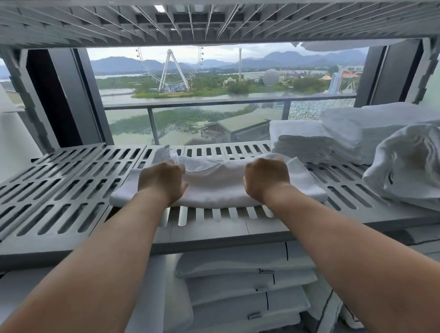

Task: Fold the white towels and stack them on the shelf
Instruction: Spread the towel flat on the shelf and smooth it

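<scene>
Grey slotted shelf (60, 191) fills the view, and behind it, at 12 o'clock, a window (209, 89) shows water, hills and a big wheel (171, 69). One white towel (215, 187) lies flat in the middle of the shelf, partly folded, with a raised fold along its far edge. The left hand (162, 181) grips this fold at the towel's 9 o'clock side and the right hand (266, 177) grips it at the 3 o'clock side. Both have their fingers curled down into the cloth, so the fingertips are hidden. At 2 o'clock from the towel stands a stack of folded towels (302, 145), and at 3 o'clock lies a crumpled towel (414, 164). At 6 o'clock, on the level below, there is folded linen (233, 281).
</scene>
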`<state>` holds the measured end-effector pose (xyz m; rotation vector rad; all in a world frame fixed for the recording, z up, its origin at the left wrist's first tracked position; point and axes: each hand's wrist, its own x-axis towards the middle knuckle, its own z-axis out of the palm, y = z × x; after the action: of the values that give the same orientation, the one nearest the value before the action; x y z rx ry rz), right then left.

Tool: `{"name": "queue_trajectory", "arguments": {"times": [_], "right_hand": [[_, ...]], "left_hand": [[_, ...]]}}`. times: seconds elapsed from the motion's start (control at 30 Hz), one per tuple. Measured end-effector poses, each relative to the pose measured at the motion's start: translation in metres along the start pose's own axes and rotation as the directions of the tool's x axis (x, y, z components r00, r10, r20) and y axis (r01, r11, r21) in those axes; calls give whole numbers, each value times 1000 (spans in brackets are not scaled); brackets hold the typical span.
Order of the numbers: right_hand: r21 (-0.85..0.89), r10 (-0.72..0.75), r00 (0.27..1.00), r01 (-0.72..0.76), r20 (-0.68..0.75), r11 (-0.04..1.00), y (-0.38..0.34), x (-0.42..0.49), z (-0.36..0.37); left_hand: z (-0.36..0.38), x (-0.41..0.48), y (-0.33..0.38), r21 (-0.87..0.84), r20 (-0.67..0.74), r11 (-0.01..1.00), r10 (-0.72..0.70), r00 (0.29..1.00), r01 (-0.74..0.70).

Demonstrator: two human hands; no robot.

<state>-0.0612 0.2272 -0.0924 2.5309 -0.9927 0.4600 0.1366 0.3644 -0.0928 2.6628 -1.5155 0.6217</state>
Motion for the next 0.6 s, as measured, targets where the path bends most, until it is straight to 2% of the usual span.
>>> {"name": "queue_trajectory", "arguments": {"times": [0.17,0.27,0.33,0.4,0.5,0.6], "right_hand": [[43,13,1000,-12,-25,999,-9,33,11],[106,-80,985,64,154,992,-15,57,20],[193,-112,957,61,267,979,-19,72,23],[238,-121,947,50,296,970,-20,84,27],[242,-94,972,40,215,969,-17,100,28],[215,-53,999,49,13,976,-13,110,29]], "left_hand": [[16,34,-5,-42,-14,997,68,998,-68],[24,54,-10,-116,62,974,204,977,-196],[28,66,-15,-144,41,953,276,960,-267],[30,77,-20,-143,-13,941,309,951,-307],[33,91,-29,-183,30,945,283,959,-273],[42,106,-32,-153,112,955,272,956,-254]]}}
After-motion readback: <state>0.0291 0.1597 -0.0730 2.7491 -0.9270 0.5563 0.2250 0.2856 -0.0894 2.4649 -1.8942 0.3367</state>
